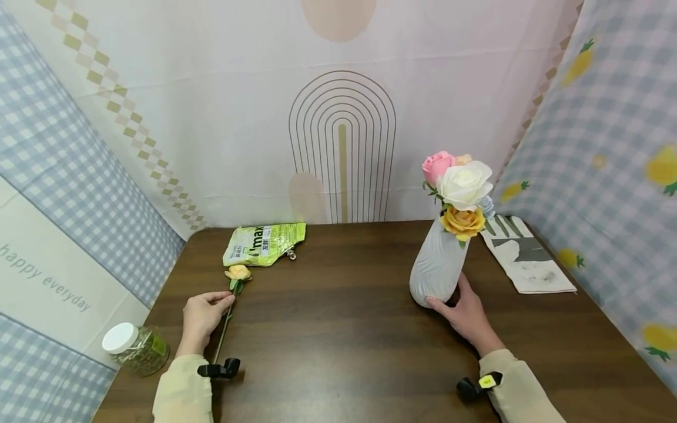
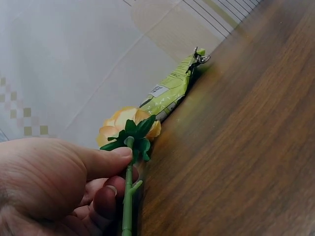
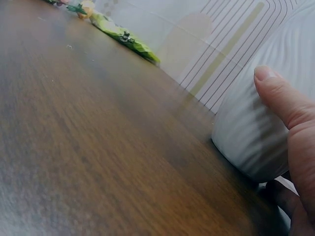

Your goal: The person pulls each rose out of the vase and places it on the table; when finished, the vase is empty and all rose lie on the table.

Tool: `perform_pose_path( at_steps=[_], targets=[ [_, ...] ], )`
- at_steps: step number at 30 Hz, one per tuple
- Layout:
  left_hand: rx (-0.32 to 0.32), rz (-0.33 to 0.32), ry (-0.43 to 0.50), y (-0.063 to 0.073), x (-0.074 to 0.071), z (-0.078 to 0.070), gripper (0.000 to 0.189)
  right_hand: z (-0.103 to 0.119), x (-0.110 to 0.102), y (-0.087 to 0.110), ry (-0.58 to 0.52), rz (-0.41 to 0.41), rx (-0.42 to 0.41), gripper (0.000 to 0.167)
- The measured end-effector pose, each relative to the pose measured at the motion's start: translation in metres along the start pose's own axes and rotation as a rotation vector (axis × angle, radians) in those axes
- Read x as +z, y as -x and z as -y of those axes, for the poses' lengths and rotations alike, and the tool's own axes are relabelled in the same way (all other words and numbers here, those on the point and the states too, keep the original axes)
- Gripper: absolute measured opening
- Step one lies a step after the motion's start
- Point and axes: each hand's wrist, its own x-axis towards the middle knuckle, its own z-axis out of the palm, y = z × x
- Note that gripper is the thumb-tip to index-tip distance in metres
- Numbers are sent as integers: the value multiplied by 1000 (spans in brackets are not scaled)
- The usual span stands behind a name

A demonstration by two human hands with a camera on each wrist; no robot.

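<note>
On the left of the table, my left hand [image 1: 203, 317] pinches the green stem [image 2: 128, 196] of a single yellow rose [image 1: 238, 272] just below its bloom. The thumb lies on the stem, with the fingers curled behind it. At the right, my right hand [image 1: 468, 311] grips the lower part of a white ribbed vase [image 1: 438, 264], thumb across its front; the other fingers are mostly hidden behind it. The vase holds pink, white, golden-yellow and pale blue flowers [image 1: 464, 185]. In the right wrist view the vase [image 3: 246, 132] has its base close over the tabletop.
A green-and-white pouch [image 1: 264, 244] with a metal clip lies at the back left, just beyond the rose. Near the left edge stands a jar [image 1: 140, 349] with a white lid. A printed cloth [image 1: 529, 258] lies behind the vase at right. Patterned curtains surround the brown table [image 1: 338, 329].
</note>
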Motion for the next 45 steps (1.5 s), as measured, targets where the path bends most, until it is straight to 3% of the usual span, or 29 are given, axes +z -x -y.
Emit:
perform_pose_path(
  at_steps=[8,17,23,27,30,34,39,45],
  targets=[
    [32,16,-98,5,-8,-4,33,-2,5,2,-3,1,-3,90],
    [145,-26,-316,13,-17,-26,28,1,2,3,14,-13,-10,90],
    [204,-68,-350,21,-26,-51,29,0,0,4,24,-10,-6,93],
    [313,-100,-302,27,-25,-81,31,1,-1,2,16,-8,-14,93],
    [443,-93,-244,32,-15,-114,27,2,-2,-1,11,-7,-19,92],
    [583,35,-119,43,11,-159,22,3,-3,-2,9,0,-15,93],
    [638,235,17,57,49,-206,20,3,-1,0,11,4,-4,93],
    [722,340,50,68,87,-243,18,1,1,1,8,0,-3,93]
  ],
)
